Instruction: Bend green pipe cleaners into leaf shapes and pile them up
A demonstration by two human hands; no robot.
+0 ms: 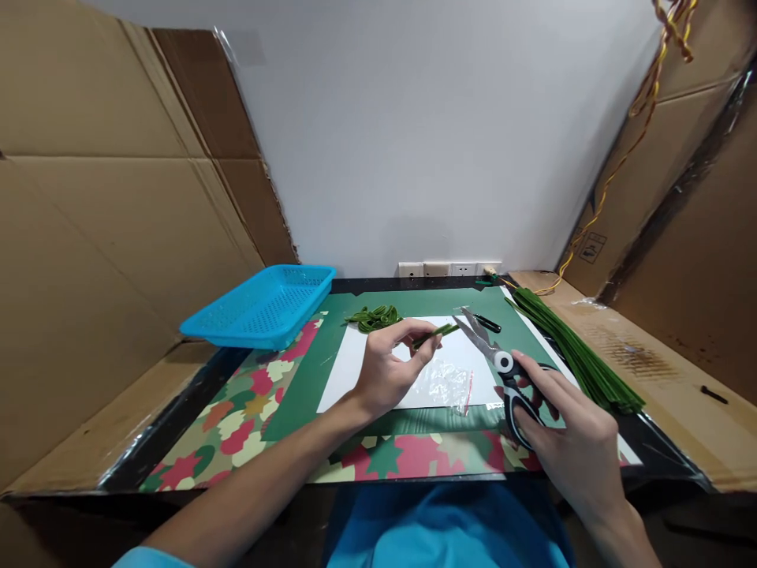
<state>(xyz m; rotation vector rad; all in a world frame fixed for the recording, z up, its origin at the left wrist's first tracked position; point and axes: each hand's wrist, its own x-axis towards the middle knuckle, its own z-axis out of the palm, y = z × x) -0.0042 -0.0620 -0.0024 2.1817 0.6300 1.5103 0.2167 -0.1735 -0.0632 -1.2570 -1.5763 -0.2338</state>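
My left hand (pixel 395 364) pinches a few short green pipe cleaners (pixel 445 329) between thumb and fingers, their ends pointing right. In my right hand (pixel 571 418) is a pair of black-and-white kitchen scissors (pixel 502 363), with my fingers through the handles. Its blades are parted, and their tips lie close to the ends of the pipe cleaners. Behind my left hand sits a small pile of looped green pipe cleaners (pixel 375 317). A long straight bundle of green pipe cleaners (pixel 576 351) lies at the right of the table.
A white sheet (pixel 348 371) lies on a green mat (pixel 296 394), with a clear plastic bag (pixel 443 385) on it. A black pen (pixel 488 323) is behind the scissors. At the left stands a blue basket (pixel 266 308). Cardboard walls (pixel 118 197) flank the table; sockets (pixel 438 270) line the back wall.
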